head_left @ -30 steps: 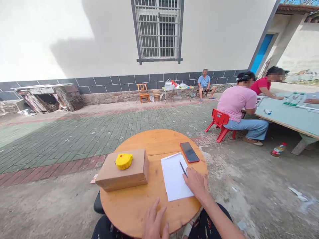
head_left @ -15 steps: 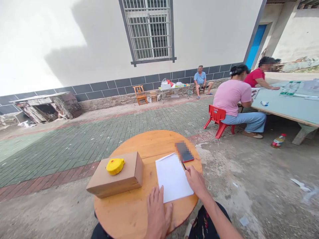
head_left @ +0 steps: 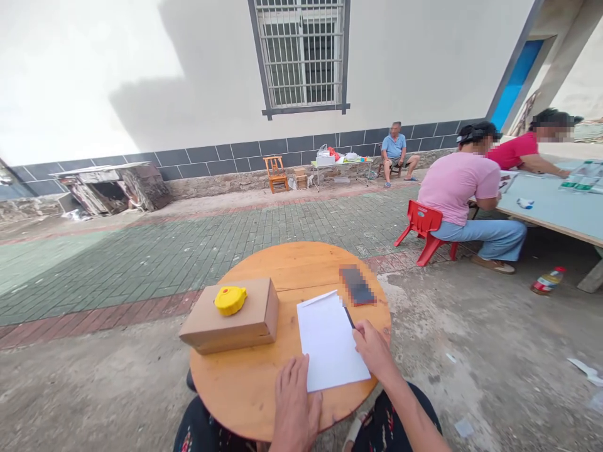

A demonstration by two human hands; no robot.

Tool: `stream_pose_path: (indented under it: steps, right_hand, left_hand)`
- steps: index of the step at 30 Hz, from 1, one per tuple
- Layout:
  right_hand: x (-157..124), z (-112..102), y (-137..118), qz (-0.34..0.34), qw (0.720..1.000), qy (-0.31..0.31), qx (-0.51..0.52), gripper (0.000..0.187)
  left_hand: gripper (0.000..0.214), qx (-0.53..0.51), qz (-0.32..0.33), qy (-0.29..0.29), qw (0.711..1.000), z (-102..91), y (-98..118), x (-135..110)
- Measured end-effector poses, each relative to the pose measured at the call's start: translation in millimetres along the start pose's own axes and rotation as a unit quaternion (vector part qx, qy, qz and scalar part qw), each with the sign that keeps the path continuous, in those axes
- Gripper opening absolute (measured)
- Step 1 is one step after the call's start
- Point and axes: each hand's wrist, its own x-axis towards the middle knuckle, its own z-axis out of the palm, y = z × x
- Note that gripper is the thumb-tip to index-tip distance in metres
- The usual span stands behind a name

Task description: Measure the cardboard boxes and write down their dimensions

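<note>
Head view shows a round wooden table (head_left: pixel 264 392) with paper (head_left: pixel 332 351) right of its middle. The left hand (head_left: pixel 296 398) lies palm down at the paper's near left corner, its fingers straight and close together, thumb apart; the index finger meets the sheet's edge, though whether it presses on the paper cannot be told. The right hand (head_left: pixel 374 351) pinches a dark pen (head_left: pixel 349 317) between thumb and curled fingers over the sheet's right edge; the pen points away from the hand, its far end lost in blur. The paper looks blank, with a fold or flap along its far edge. Just beyond the paper's far right corner lies a phone (head_left: pixel 357 285), blurred out. On the table's left side sits a closed brown box (head_left: pixel 235 314), apart from the paper, with a yellow case (head_left: pixel 230 300) on top, marked by a red dot. To the right, a person in pink (head_left: pixel 464 188) sits on a red chair (head_left: pixel 424 216) at a long table (head_left: pixel 556 204); a bottle (head_left: pixel 548 280) rests on the ground beside it.
</note>
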Motion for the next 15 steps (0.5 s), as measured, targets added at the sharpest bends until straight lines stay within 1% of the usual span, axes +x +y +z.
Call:
stream_pose_path:
  steps: [5,8,10,13,15]
  right_hand:
    - [0,3,3,-0.011,0.996,0.0,0.083,0.021]
    - [-6,-1,4,-0.024,0.99,0.012,0.138,0.031]
    - [-15,-6,5,-0.031,0.982,0.021,0.183,0.04]
    - [-33,-12,9,-0.032,0.962,0.031,0.27,0.047]
    - [-49,-16,15,-0.019,0.946,0.032,0.321,0.042]
  left_hand:
    - [0.054,-0.002,0.004,0.014,1.0,-1.5,-4,4]
    - [0.052,0.012,0.011,0.014,1.0,-5.2,-8,3]
    - [0.053,0.026,0.022,0.012,0.999,-8.4,-5,0]
    - [0.058,0.039,0.055,-0.025,0.997,-14.3,13,0]
    - [0.059,0.04,0.075,-0.069,0.994,-19.3,32,10]
